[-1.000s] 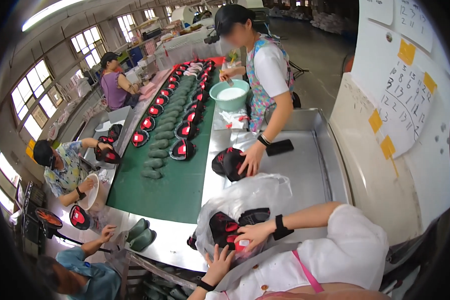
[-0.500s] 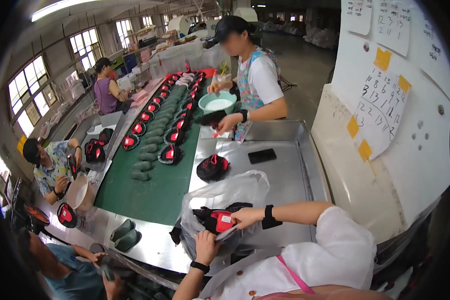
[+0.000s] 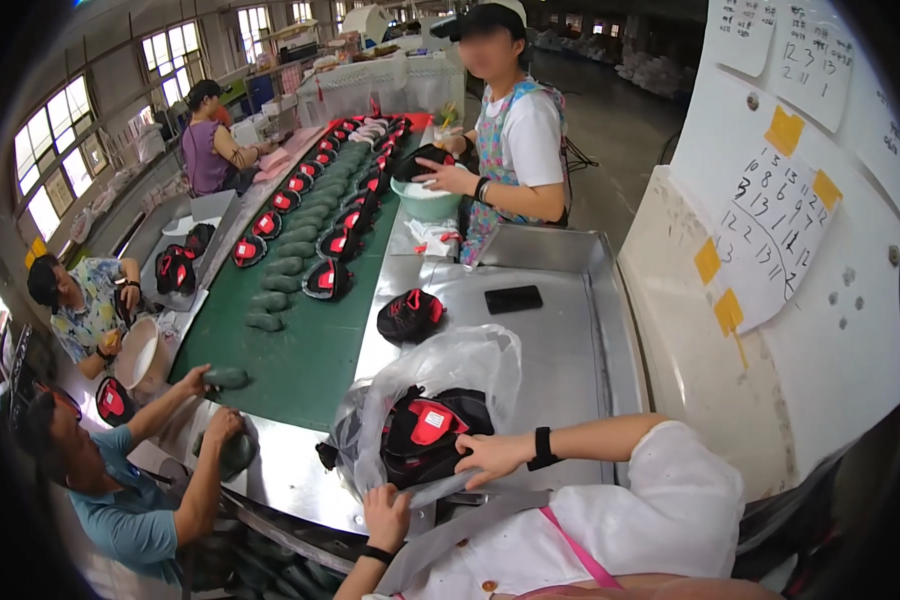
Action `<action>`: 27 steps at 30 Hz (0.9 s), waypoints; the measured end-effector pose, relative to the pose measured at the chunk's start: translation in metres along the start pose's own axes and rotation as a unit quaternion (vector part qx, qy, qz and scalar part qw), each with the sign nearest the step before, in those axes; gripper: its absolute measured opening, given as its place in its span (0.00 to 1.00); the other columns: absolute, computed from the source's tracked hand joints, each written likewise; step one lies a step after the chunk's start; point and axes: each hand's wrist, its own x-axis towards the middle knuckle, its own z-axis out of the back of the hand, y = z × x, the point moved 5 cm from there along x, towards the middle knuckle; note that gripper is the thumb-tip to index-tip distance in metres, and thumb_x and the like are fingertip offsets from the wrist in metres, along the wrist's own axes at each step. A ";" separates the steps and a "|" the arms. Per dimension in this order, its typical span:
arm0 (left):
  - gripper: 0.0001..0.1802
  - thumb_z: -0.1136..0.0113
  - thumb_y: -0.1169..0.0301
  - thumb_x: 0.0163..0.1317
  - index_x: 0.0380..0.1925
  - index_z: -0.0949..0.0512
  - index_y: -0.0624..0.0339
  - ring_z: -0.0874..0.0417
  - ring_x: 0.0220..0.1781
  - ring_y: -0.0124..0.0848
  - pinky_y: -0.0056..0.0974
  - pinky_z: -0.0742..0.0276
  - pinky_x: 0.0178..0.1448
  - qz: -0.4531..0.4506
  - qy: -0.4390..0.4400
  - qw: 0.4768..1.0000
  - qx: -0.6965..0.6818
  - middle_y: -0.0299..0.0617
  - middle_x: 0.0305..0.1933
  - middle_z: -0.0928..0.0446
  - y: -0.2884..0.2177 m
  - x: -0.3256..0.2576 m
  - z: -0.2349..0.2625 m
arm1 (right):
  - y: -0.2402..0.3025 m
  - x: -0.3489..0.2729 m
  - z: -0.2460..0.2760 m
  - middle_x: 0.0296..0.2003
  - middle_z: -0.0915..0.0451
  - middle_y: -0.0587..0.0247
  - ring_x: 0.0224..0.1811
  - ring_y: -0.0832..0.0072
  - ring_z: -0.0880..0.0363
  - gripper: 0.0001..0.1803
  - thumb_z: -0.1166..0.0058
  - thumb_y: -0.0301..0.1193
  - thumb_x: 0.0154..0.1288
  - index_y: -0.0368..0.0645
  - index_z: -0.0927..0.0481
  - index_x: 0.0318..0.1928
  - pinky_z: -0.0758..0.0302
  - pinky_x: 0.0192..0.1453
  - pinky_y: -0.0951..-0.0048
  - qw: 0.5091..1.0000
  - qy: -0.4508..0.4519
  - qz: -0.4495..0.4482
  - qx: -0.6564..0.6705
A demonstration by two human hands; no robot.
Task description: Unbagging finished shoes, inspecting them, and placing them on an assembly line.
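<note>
Black-and-red shoe upper (image 3: 425, 432) sits half inside the clear plastic bag (image 3: 450, 365) at the metal table's (image 3: 560, 330) near edge.
Right hand (image 3: 490, 458) presses curled fingers on it; left hand (image 3: 385, 512) pinches the bag's mouth. The thin film could snag or tear, and the dark, padded, red-lined upper could slide out.

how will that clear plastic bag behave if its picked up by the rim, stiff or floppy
Probably floppy: the clear plastic bag is crumpled and billows loosely over the black and red shoes inside. It looks thin and light, so the shoes' weight would likely make it sag. The glossy film may slip; the left hand and right hand are both at it.
</note>
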 end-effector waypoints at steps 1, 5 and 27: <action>0.14 0.40 0.70 0.43 0.34 0.24 0.54 0.29 0.44 0.45 0.47 0.33 0.45 0.075 0.077 0.993 -0.051 0.44 0.39 0.29 0.006 -0.016 -0.002 | -0.002 0.002 -0.002 0.44 0.37 0.52 0.45 0.57 0.32 0.21 0.48 0.46 0.59 0.48 0.24 0.47 0.32 0.51 0.67 0.998 0.014 -0.033 0.043; 0.19 0.39 0.68 0.49 0.44 0.27 0.56 0.27 0.47 0.49 0.47 0.30 0.47 0.204 0.127 0.962 -0.132 0.48 0.45 0.28 0.034 -0.034 0.002 | -0.002 0.012 0.003 0.36 0.32 0.55 0.36 0.58 0.27 0.16 0.46 0.43 0.57 0.42 0.26 0.32 0.28 0.38 0.64 0.994 -0.077 -0.078 0.026; 0.26 0.40 0.61 0.48 0.48 0.32 0.60 0.27 0.47 0.49 0.47 0.27 0.47 0.124 0.190 0.973 -0.040 0.51 0.49 0.31 0.070 0.100 -0.061 | 0.005 0.068 -0.024 0.41 0.30 0.40 0.42 0.49 0.26 0.32 0.39 0.44 0.44 0.36 0.30 0.46 0.24 0.39 0.54 0.978 0.014 -0.114 -0.174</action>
